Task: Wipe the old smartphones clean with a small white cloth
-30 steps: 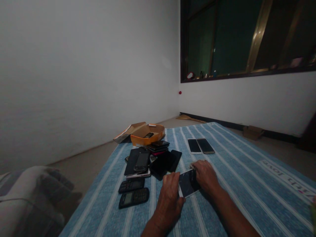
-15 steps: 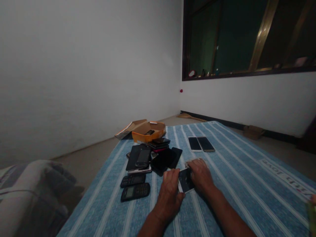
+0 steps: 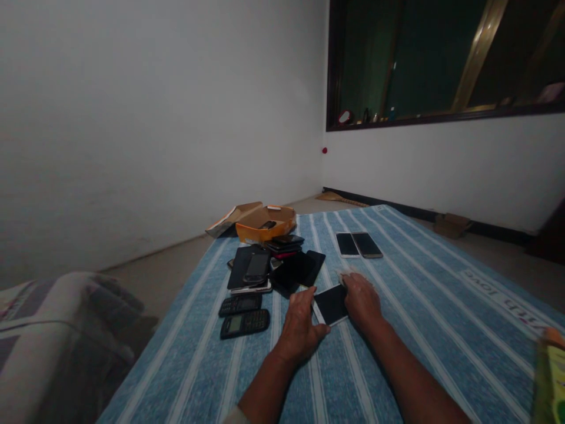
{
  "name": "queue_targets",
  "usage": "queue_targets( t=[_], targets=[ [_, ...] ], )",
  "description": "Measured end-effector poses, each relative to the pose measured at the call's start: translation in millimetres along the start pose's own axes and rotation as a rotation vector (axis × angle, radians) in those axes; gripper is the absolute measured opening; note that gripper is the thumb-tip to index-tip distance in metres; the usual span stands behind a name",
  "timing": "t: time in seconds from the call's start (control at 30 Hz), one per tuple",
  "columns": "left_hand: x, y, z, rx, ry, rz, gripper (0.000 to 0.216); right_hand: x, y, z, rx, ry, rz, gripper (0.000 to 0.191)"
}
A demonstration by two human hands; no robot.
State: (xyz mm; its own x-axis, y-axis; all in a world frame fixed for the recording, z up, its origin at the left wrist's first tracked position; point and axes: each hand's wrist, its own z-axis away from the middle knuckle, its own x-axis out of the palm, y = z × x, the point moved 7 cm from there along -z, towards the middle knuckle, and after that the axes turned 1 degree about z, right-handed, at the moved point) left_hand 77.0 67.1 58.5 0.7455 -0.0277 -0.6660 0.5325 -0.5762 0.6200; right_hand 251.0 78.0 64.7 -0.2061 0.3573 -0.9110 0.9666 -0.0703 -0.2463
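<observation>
A white smartphone with a dark screen lies between my hands on the striped cover. My left hand grips its left edge, thumb at the near side and fingers at the far side. At the phone's right end is my right hand, fingers curled over something thin and whitish, perhaps a cloth or tissue. Left of my hands, two black keypad phones lie one behind the other. Behind them is a pile of dark phones, some overlapping.
An orange cardboard box with its lid open stands behind the pile, a phone inside. Two smartphones lie side by side further back. A grey-white draped cloth is at left. A yellow-green object shows at the right edge.
The phone between my hands has turned slightly and more of its dark screen shows. My right hand has shifted a little to its right end. The whole view has tilted slightly down.
</observation>
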Motion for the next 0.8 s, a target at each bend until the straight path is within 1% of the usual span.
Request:
queue_targets(
  t=[0.27, 0.43, 0.57, 0.63, 0.7, 0.8],
  targets=[
    [0, 2, -3, -0.065, -0.034, -0.006, 0.081, -4, 4, 3, 0.077, -0.057, 0.033, 0.042],
    [2, 1, -3, -0.084, -0.048, -0.024, 0.081, -8, 11, 4, 0.115, -0.096, 0.063, 0.038],
    [4, -1, -3, -0.070, -0.053, -0.019, 0.083, -14, 18, 5, 0.130, -0.065, 0.092, 0.036],
    [4, -2, -3, -0.070, -0.051, -0.020, 0.083, -18, 13, 5, 0.089, -0.015, 0.069, 0.036],
    [5, -1, -3, -0.073, -0.055, -0.021, 0.083, -18, 0, 9, -0.003, 0.020, 0.021, 0.035],
    [5, 1, -4, -0.076, -0.064, -0.027, 0.084, -11, -30, 19, -0.166, -0.015, -0.059, 0.029]
  ],
)
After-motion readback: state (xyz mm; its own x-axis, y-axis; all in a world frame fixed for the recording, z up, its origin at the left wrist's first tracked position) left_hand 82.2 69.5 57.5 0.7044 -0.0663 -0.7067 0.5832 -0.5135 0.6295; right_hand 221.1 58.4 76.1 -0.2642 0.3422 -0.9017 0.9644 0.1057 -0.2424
